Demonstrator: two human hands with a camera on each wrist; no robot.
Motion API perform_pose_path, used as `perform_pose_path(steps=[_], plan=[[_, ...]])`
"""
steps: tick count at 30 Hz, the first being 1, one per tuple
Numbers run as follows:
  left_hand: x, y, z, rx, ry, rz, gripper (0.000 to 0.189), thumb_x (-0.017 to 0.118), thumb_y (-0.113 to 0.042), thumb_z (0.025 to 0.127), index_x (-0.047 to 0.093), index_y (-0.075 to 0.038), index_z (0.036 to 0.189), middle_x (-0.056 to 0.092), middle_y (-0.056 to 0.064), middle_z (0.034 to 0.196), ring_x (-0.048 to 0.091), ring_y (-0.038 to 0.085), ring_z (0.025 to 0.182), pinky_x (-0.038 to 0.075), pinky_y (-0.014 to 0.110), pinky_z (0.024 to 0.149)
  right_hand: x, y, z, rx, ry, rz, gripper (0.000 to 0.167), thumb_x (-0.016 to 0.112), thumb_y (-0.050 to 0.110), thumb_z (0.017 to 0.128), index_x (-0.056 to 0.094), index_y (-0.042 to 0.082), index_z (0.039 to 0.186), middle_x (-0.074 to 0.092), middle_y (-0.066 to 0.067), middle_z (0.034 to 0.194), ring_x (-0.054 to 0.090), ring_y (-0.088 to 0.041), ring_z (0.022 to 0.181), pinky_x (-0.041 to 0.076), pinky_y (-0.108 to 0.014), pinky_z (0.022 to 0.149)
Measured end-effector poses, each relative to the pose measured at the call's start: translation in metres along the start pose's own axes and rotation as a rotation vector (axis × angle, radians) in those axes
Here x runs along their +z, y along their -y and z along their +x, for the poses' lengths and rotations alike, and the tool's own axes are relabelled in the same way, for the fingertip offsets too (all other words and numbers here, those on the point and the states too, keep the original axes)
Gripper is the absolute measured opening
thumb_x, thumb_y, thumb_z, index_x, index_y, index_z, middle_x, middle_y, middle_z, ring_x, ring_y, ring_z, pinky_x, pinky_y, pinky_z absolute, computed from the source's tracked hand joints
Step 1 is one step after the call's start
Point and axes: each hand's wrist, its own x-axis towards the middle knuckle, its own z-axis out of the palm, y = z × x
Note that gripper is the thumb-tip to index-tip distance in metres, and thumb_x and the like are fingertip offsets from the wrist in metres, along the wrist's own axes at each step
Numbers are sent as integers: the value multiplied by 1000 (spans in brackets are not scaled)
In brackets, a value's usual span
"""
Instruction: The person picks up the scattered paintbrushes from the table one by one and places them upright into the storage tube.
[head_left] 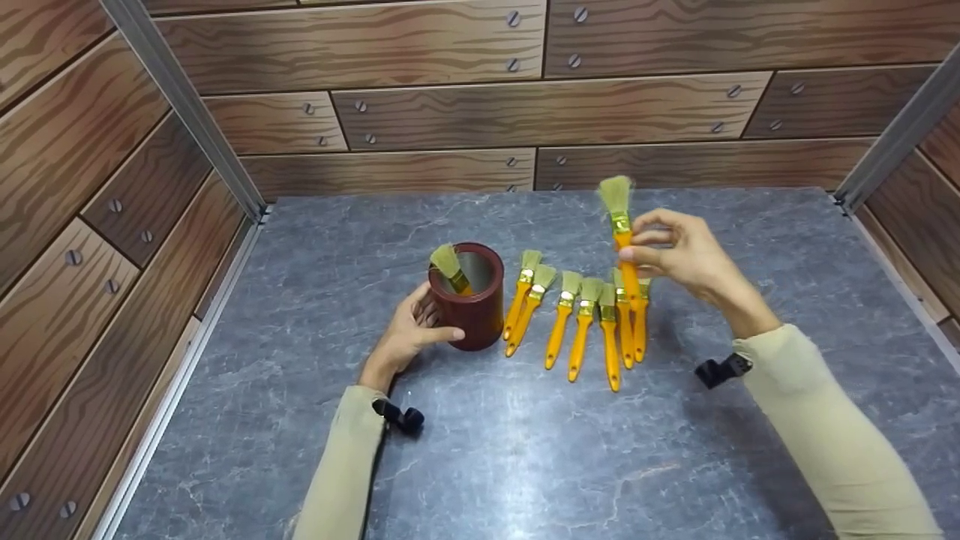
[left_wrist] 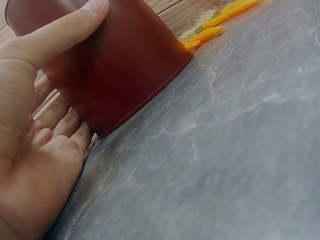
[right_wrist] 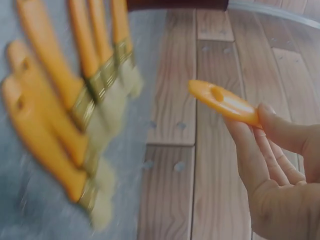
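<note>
My left hand (head_left: 412, 330) holds a dark red cylindrical cup (head_left: 480, 315) that stands on the table, the thumb across its near side and the fingers round its far left. Inside the cup one paintbrush (head_left: 448, 264) leans left, bristles up over the rim. To the right, my right hand (head_left: 679, 251) pinches another paintbrush (head_left: 622, 225) by its orange handle between thumb and fingers, bristles upward, raised above the table. Below it lie several paintbrushes (head_left: 577, 334) in a fanned row, handles toward me. In the right wrist view only the handle (right_wrist: 225, 102) of the held paintbrush shows.
The grey marbled table (head_left: 525, 457) is bounded by a wood-patterned back wall (head_left: 450, 112) and side walls. Metal strips (head_left: 180, 345) run along the table's sides. A small black camera (head_left: 397, 415) sits on the left wrist, another (head_left: 721, 370) on the right.
</note>
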Motion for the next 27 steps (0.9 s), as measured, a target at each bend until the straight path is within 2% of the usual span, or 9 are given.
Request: perform_pose_path(steps=[8, 12, 16, 22, 27], plan=[[0, 0, 0, -9, 5, -18, 104, 93, 1, 80, 36, -10, 166, 46, 12, 167, 39, 25, 158, 34, 34, 131, 33, 21, 12, -174, -7, 106, 26, 70, -6, 100, 58, -6, 123, 77, -13, 111, 81, -23, 95, 67, -40, 87], [0, 0, 0, -10, 0, -13, 103, 93, 0, 80, 37, -9, 166, 46, 12, 167, 39, 25, 158, 34, 34, 131, 47, 31, 18, -235, 2, 112, 33, 68, -7, 100, 60, -5, 132, 75, -15, 115, 81, -23, 98, 67, -40, 89], [1, 0, 1, -16, -10, -7, 103, 94, -1, 80, 38, -8, 166, 47, 13, 166, 40, 26, 158, 34, 35, 131, 61, 41, 22, -268, 20, 119, 38, 67, -7, 101, 62, -5, 138, 75, -16, 117, 80, -24, 100, 66, -40, 91], [1, 0, 1, -14, -10, -13, 104, 95, -3, 78, 38, -8, 165, 48, 12, 166, 41, 25, 157, 35, 33, 130, 79, 53, 28, -307, 46, 108, 33, 64, -8, 103, 61, -6, 135, 74, -20, 120, 80, -27, 103, 66, -40, 93], [0, 1, 1, -15, -11, -14, 104, 95, -2, 79, 38, -8, 165, 48, 12, 165, 42, 25, 157, 36, 33, 130, 95, 64, 30, -333, 72, 102, 30, 64, -6, 103, 63, -2, 133, 73, -23, 122, 79, -30, 106, 66, -40, 94]])
